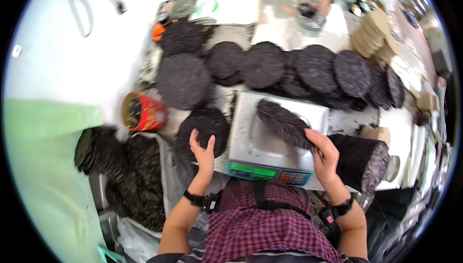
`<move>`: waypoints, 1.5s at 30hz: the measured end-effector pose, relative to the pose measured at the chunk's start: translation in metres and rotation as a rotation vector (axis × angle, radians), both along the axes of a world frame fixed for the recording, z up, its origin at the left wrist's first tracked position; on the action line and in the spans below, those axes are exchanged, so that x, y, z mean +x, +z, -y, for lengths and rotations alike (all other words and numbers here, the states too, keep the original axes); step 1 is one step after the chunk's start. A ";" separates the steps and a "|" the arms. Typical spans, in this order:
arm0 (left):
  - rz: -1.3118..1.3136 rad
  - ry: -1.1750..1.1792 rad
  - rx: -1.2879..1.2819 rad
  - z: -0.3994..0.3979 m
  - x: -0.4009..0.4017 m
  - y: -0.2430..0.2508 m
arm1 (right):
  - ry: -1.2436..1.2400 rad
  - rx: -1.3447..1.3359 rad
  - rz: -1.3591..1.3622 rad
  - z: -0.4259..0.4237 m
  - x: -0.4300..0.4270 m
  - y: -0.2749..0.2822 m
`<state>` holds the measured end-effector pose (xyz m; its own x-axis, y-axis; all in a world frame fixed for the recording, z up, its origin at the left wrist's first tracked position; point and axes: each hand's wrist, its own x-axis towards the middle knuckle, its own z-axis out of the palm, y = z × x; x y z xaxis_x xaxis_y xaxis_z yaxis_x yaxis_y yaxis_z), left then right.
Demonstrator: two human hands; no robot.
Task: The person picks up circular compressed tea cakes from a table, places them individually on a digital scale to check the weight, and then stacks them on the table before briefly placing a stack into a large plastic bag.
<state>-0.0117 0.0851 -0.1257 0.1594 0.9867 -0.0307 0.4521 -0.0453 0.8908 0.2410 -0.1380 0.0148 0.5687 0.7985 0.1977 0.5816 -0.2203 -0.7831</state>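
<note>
My right hand (326, 154) pinches the right end of a bundle of thin dark sheets (284, 122), which look like dried seaweed. The bundle is tilted edge-up above the metal pan (242, 133) of a digital weighing scale with a lit green display (253, 171). Fingers apart, my left hand (204, 154) is over a round dark stack (191, 127) left of the scale; it grips nothing, and whether it touches the stack is unclear. Beside my right wrist, a thick roll-like stack of round sheets (358, 161) lies on its side.
Several round dark stacks (264, 64) line the table behind the scale. At left are a red tin (153, 112) and a lined container of loose dark seaweed (143, 190). Pale round discs (372, 33) stand back right. Across the table, another person's hands (322, 6) are near a clear container (310, 28).
</note>
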 end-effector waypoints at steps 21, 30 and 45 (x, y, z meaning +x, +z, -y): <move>-0.141 -1.111 0.523 0.081 0.039 0.058 | -0.207 -0.131 0.145 0.053 -0.026 -0.049; -0.172 -0.486 0.544 0.013 -0.010 0.071 | -0.347 -0.275 0.275 0.050 -0.008 -0.067; 0.198 -0.340 0.076 0.014 0.067 0.010 | -0.456 0.385 -0.837 -0.042 0.005 -0.053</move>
<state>0.0557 0.0710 -0.1152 0.4729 0.8749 0.1046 0.2202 -0.2322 0.9474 0.2460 -0.0961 -0.0380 0.8753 0.4383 -0.2042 -0.2589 0.0682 -0.9635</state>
